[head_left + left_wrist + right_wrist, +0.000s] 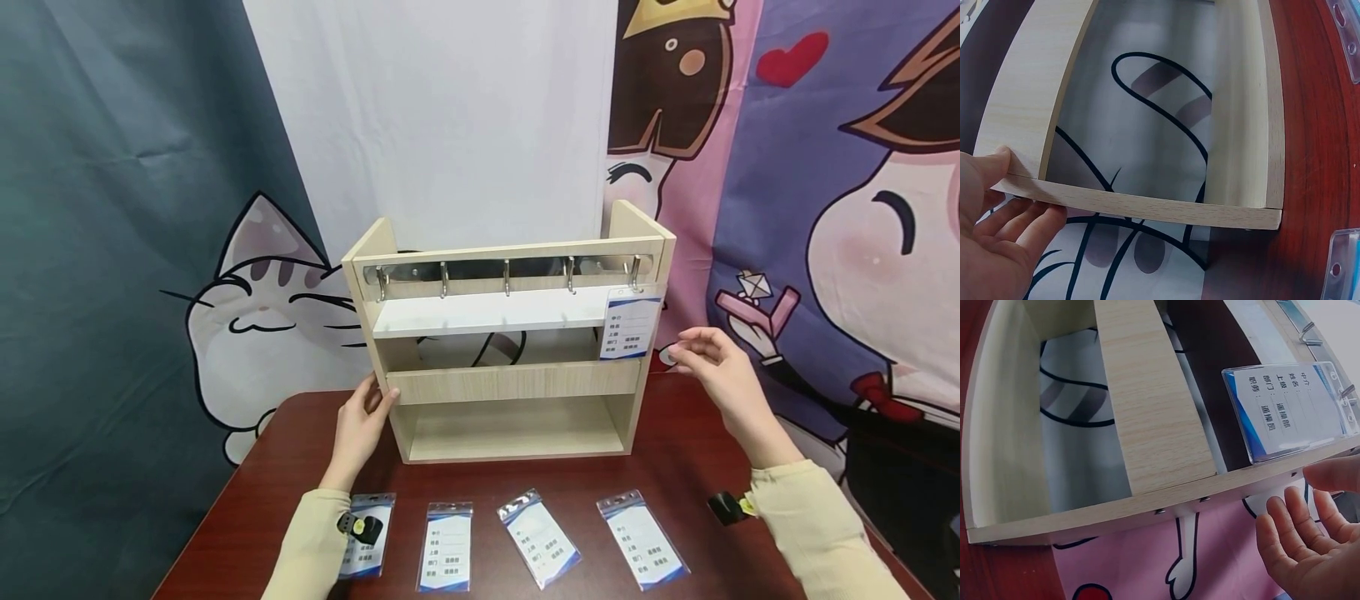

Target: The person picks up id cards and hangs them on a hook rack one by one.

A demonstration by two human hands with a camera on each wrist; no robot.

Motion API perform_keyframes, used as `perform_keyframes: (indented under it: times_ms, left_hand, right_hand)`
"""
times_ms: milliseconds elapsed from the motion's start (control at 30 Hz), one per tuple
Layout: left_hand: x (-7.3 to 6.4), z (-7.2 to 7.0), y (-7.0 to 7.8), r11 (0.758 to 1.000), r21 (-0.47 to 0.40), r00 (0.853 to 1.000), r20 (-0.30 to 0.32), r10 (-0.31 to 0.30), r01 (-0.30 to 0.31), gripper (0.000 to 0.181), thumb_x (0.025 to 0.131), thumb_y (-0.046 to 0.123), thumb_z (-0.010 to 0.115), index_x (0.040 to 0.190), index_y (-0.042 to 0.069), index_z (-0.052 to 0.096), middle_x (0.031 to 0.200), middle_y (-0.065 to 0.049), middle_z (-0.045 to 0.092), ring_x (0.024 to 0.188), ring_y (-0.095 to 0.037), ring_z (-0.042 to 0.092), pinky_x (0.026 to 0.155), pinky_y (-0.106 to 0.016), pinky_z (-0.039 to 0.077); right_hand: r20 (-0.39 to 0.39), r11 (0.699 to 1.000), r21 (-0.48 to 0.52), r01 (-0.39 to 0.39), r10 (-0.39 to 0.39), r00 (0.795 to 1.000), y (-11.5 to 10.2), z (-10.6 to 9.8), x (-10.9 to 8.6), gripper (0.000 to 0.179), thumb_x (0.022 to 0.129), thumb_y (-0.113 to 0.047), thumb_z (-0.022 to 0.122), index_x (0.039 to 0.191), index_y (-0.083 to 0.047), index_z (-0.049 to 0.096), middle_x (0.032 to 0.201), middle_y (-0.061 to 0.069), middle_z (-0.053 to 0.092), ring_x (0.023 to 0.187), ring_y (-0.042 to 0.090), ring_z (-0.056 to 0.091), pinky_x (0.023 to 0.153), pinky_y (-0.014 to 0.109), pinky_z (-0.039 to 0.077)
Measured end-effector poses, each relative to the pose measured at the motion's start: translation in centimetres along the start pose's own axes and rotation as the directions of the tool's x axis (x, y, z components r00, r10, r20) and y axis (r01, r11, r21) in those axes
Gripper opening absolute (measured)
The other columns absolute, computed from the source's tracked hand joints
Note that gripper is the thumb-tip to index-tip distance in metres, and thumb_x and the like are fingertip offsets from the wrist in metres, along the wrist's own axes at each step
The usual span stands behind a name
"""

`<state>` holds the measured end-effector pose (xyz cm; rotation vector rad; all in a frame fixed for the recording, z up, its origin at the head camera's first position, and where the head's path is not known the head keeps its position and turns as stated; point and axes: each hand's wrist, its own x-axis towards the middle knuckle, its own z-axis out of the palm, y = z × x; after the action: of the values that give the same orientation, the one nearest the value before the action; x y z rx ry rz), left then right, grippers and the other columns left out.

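Note:
A pale wooden shelf rack (pixel 517 383) stands upright on the table, with a metal strip of several hooks (pixel 506 277) along its upper front. From the rightmost hook hangs a clear-sleeved name badge (pixel 630 329), printed white and blue. My left hand (pixel 362 427) grips the rack's left side panel; in the left wrist view the thumb lies on the crossboard (pixel 1029 112) and the other fingers reach round the outer side. Beside the rack's right side, my right hand (pixel 716 373) is raised with fingers loosely bent and nothing between them, apart from the hanging badge.
Several more badges lie in a row on the dark red table (pixel 570 471) before the rack, including one at centre (pixel 538 537) and one at right (pixel 643 540). My left forearm (pixel 303 542) overlaps the leftmost badge (pixel 375 510). Printed cartoon cloths hang behind.

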<state>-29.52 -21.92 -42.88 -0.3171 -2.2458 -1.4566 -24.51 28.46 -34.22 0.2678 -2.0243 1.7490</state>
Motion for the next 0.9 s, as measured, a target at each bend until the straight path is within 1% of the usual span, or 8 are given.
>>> perform_keyframes:
  times_ms: [133,233,333,467,567,600,767,900]
  left_hand:
    - [-0.6,-0.2,2.7,1.0,0.013,1.0,0.0,-0.007,0.007,0.055,0.1,0.017,0.065,0.146,-0.005,0.046,0.14,-0.031,0.053,0.125,-0.041,0.056,0.096,-0.047,0.05]
    - [-1.0,-0.3,4.6,1.0,0.023,1.0,0.003,-0.02,0.02,0.053,0.1,0.009,0.064,0.146,-0.009,0.045,0.14,-0.033,0.052,0.126,-0.043,0.055,0.097,-0.048,0.05]
    - [-0.9,-0.3,4.4,1.0,0.024,1.0,0.005,-0.019,0.019,0.053,0.1,0.008,0.064,0.146,-0.01,0.044,0.14,-0.033,0.052,0.126,-0.043,0.055,0.097,-0.048,0.05]
    - [-0.4,-0.1,2.3,1.0,0.005,1.0,0.003,-0.024,0.024,0.054,0.101,0.013,0.065,0.147,-0.007,0.044,0.141,-0.031,0.052,0.127,-0.041,0.055,0.097,-0.048,0.05]
    - [-0.1,0.0,0.6,1.0,-0.001,1.0,0.001,-0.028,0.028,0.056,0.1,0.019,0.066,0.147,-0.002,0.046,0.142,-0.028,0.053,0.127,-0.038,0.055,0.097,-0.045,0.05]
    - [0.0,0.0,0.3,1.0,-0.001,1.0,0.001,-0.025,0.025,0.056,0.1,0.021,0.066,0.148,-0.001,0.046,0.142,-0.027,0.053,0.127,-0.037,0.056,0.097,-0.044,0.051]
    - [0.0,0.0,0.1,1.0,-0.003,1.0,-0.008,0.001,-0.001,0.059,0.099,0.026,0.068,0.147,0.0,0.047,0.14,-0.027,0.055,0.126,-0.039,0.057,0.095,-0.045,0.052]
    - [0.1,0.0,0.1,1.0,-0.006,1.0,-0.008,0.003,-0.003,0.059,0.099,0.025,0.067,0.147,-0.002,0.047,0.14,-0.029,0.054,0.126,-0.04,0.056,0.096,-0.046,0.051]
  right_hand:
    - [0.004,0.999,-0.049,-0.014,0.014,1.0,0.4,0.0,-0.3,0.018,0.096,-0.007,0.069,0.107,-0.018,0.06,0.09,-0.012,0.067,0.078,0.003,0.067,0.071,0.014,0.055]
    - [0.011,0.999,-0.042,-0.015,0.016,1.0,0.9,0.0,-0.6,0.018,0.096,-0.005,0.068,0.107,-0.016,0.06,0.091,-0.011,0.067,0.08,0.004,0.067,0.07,0.015,0.056]
    - [0.013,0.998,-0.065,-0.023,0.024,1.0,1.4,-0.1,-1.0,0.017,0.096,-0.007,0.069,0.107,-0.014,0.059,0.091,-0.013,0.066,0.081,0.002,0.066,0.071,0.015,0.056]
    - [0.017,0.993,-0.109,-0.044,0.046,0.999,1.9,-0.1,-1.3,0.016,0.097,-0.01,0.068,0.109,-0.013,0.058,0.092,-0.015,0.064,0.082,-0.002,0.065,0.071,0.015,0.055]
    - [0.026,0.994,-0.098,-0.055,0.057,0.998,2.3,0.0,-1.6,0.016,0.097,-0.009,0.068,0.109,-0.013,0.058,0.092,-0.015,0.064,0.082,-0.002,0.065,0.072,0.015,0.055]
    - [0.03,0.995,-0.088,-0.057,0.059,0.998,2.4,0.0,-1.6,0.016,0.097,-0.007,0.068,0.109,-0.013,0.058,0.091,-0.015,0.065,0.083,-0.002,0.066,0.072,0.015,0.055]
    - [0.05,0.994,-0.097,-0.054,0.059,0.997,2.9,0.2,-2.0,0.016,0.097,-0.007,0.068,0.108,-0.014,0.059,0.091,-0.016,0.066,0.083,-0.001,0.066,0.073,0.016,0.056]
    - [0.064,0.993,-0.105,-0.062,0.069,0.996,3.4,0.4,-2.3,0.015,0.097,-0.007,0.067,0.109,-0.011,0.06,0.092,-0.015,0.066,0.085,0.002,0.067,0.074,0.018,0.057]
